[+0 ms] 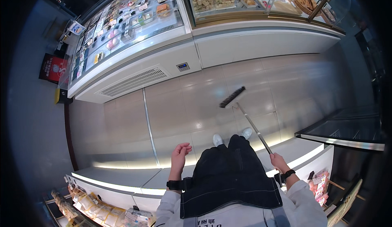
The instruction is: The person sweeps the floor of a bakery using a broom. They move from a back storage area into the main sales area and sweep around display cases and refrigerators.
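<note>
My right hand (278,162) is wrapped round the upper end of a broom's pole (257,131). The pole slants forward and left to the broom head (232,96), whose dark bristles are on the tiled floor ahead of my white shoes (218,139). Nothing is in my left hand (181,149), which hangs in the air to the left of my dark apron (234,174). Its fingers are loosely bent and slightly apart. Each wrist has a black band.
A chilled display case (134,73) with packed desserts stands ahead left. Beside it, a glass-fronted bakery case (261,33) holds breads. Behind me runs a lit white shelf unit (110,183) with packaged breads. A metal strip (149,125) crosses the grey floor at left.
</note>
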A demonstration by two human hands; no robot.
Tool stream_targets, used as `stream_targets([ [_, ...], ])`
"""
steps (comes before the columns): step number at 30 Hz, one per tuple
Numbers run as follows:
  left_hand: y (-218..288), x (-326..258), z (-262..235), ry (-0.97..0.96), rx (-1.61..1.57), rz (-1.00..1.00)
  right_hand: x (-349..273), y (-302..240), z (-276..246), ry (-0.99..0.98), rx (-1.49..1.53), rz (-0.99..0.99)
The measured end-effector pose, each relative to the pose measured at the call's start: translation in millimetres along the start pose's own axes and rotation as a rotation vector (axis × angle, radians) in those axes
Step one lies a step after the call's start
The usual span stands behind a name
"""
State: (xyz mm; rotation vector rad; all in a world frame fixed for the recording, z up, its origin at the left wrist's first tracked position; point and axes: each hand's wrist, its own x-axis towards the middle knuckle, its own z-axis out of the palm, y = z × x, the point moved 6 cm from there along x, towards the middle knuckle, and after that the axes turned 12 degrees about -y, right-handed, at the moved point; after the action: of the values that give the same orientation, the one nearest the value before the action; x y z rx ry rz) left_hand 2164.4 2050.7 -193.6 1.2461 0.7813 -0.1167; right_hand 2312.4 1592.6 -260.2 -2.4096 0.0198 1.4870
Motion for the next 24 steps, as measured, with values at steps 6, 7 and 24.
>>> stream_targets([
  [6,7.0,-14.9,-19.7,0.082,0.079,0.010,104.8,-157.9,22.0,0.003,-0.511,-0.328],
  [7,8.5,-20.3,-22.7,0.111,0.094,0.007,124.0,-180.5,36.1,-0.091,-0.546,-0.369],
  [24,27.3,-22.4,45.7,0.064,0.273,-0.109,113.9,141.0,-185.5,0.101,-0.538,0.465],
])
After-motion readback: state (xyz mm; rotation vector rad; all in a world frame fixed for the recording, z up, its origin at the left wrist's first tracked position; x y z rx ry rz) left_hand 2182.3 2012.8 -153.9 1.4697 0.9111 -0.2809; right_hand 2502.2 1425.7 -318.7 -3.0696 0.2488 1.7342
